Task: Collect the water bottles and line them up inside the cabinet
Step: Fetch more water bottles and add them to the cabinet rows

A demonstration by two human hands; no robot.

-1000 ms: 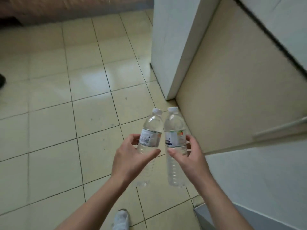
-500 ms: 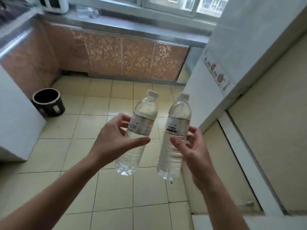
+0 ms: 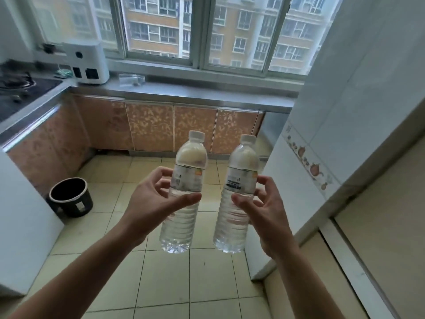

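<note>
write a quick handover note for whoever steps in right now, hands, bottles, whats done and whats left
Left hand: closed around a clear plastic water bottle with a white cap, held upright.
Right hand: closed around a second clear white-capped bottle, upright; the two bottles are side by side and apart.
Both are carried in mid-air above the tiled kitchen floor, facing the orange patterned cabinets under the window counter, all doors shut.
Done: two bottles collected.
Left: open the cabinet, line both bottles up inside. No other bottles clearly in view.

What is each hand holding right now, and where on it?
The left hand grips one water bottle at its label band; the right hand grips the other bottle at its label too.
</note>
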